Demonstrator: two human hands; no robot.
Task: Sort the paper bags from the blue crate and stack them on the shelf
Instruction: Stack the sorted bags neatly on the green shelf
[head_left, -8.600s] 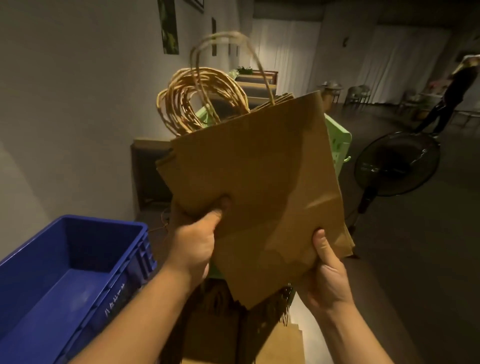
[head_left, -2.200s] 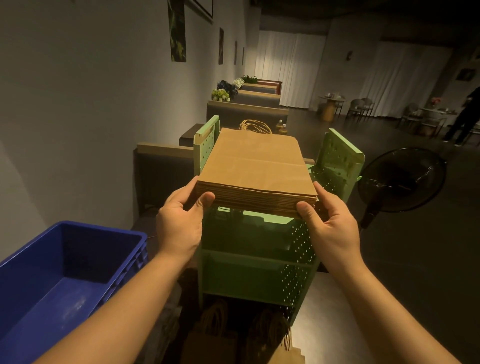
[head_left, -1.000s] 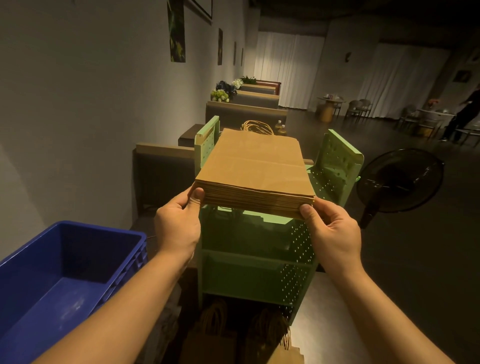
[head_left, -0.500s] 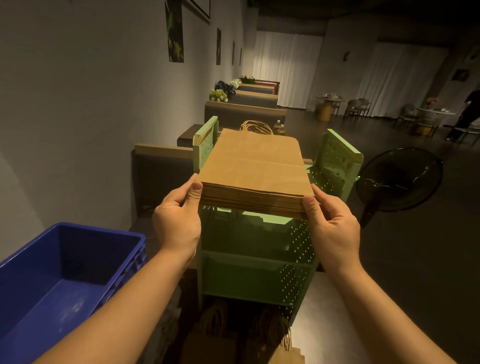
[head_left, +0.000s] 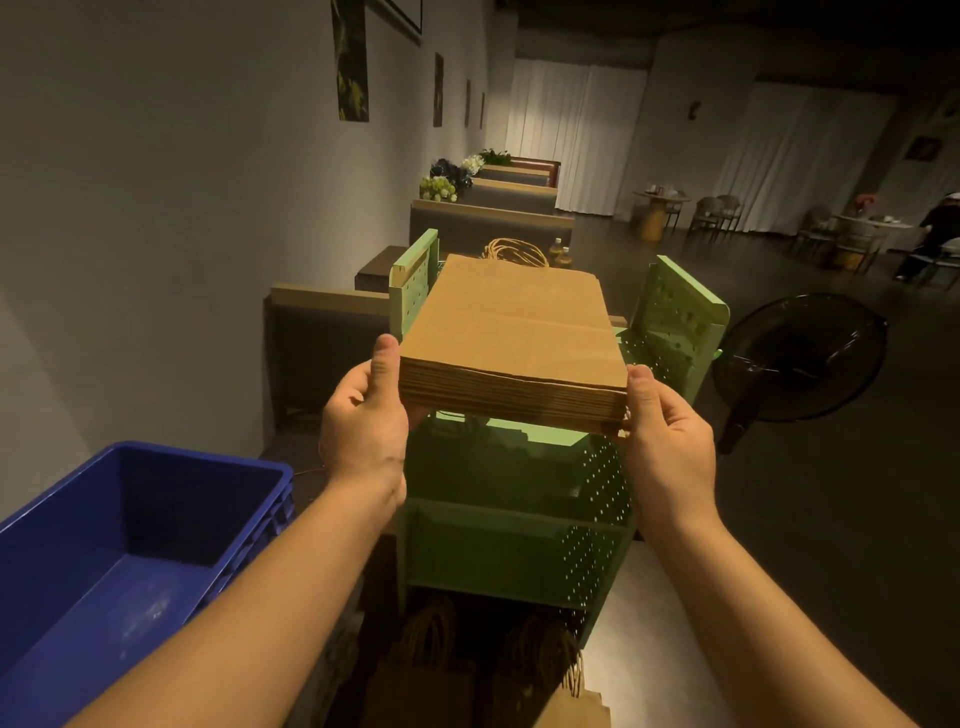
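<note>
Head view: both hands gripped bag stack (head_left: 511, 345) at near corners, left hand (head_left: 366, 415), right hand (head_left: 667, 431); thick, floppy paper, sheets likely slid; support needed beneath fingers.

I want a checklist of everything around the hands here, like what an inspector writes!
Surface: green shelf, top tier holds the stack.
Job's things: stack of paper bags lying flat, handles at the far end; blue crate shows no bags.
Clutter: more bags on the floor below.
Grippers: left hand and right hand hold the stack's near corners.
Cables: nothing seen.
Surroundings: fan at right, benches along the wall.
</note>
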